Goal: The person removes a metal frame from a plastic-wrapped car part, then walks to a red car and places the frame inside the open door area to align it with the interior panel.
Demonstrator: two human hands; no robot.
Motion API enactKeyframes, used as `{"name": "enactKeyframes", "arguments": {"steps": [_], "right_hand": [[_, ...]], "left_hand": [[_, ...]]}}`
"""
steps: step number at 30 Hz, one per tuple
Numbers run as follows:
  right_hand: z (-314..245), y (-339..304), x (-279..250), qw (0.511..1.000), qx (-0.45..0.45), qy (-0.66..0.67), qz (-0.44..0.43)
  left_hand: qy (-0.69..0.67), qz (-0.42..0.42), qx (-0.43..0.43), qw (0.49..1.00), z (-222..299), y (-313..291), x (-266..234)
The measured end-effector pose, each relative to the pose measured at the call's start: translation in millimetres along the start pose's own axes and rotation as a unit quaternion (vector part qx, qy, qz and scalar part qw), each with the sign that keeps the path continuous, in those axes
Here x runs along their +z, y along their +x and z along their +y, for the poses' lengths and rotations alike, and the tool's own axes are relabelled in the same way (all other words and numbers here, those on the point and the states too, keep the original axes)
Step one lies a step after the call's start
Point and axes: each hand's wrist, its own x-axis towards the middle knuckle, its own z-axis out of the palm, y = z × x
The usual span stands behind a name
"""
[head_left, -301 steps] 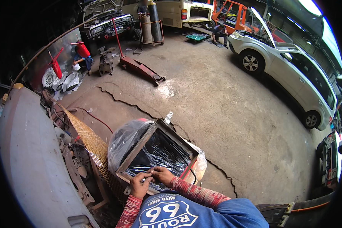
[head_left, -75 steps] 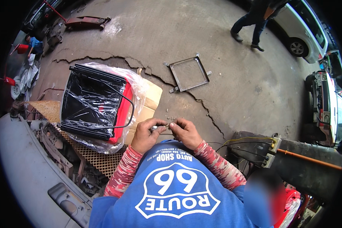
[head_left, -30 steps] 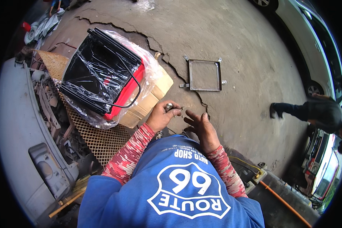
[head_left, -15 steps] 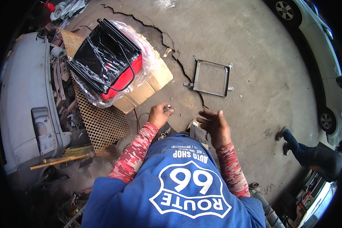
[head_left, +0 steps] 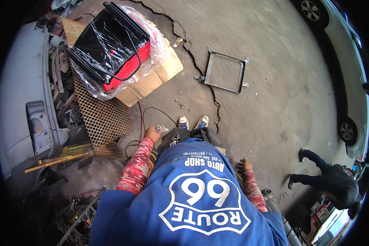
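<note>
The concrete floor (head_left: 274,123) is found cracked beside a wrapped seat (head_left: 110,43). On the near side of the seat, a small metal part (head_left: 161,128) is pinched in the left hand (head_left: 152,133); it is judged light, stiff and possibly slippery, best gripped by its sides. Both forearms (head_left: 136,170) are held low; farther right of the seat, the right hand (head_left: 246,165) is loosely spread, apparently unloaded.

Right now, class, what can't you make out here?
Head view: shiny piece in the left hand, too small to identify.
Head view: floor bits, too small to identify.
Head view: front of the white car, cut off by the top edge.
Head view: part of cardboard, hidden by wrapped bundle.
</note>
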Motion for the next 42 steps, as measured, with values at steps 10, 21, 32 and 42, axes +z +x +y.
{"name": "enactKeyframes", "arguments": {"steps": [10,21,32,42], "right_hand": [[38,-78,36,0.994,-0.090,-0.064,-0.024],[-72,-101,52,0.973,-0.213,-0.052,-0.074],[-174,-19,45,0.972,-0.157,-0.139,-0.104],[-443,108,-38,0.928,-0.218,-0.299,-0.039]], "left_hand": [[0.033,-0.168,-0.060,0.983,-151,-27,26],[-0.138,-0.028,-0.079,0.987,-79,29,-18],[-0.073,-0.046,-0.156,0.984,-69,-35,79],[-0.039,0.038,-0.274,0.960,170,-73,168]]}}
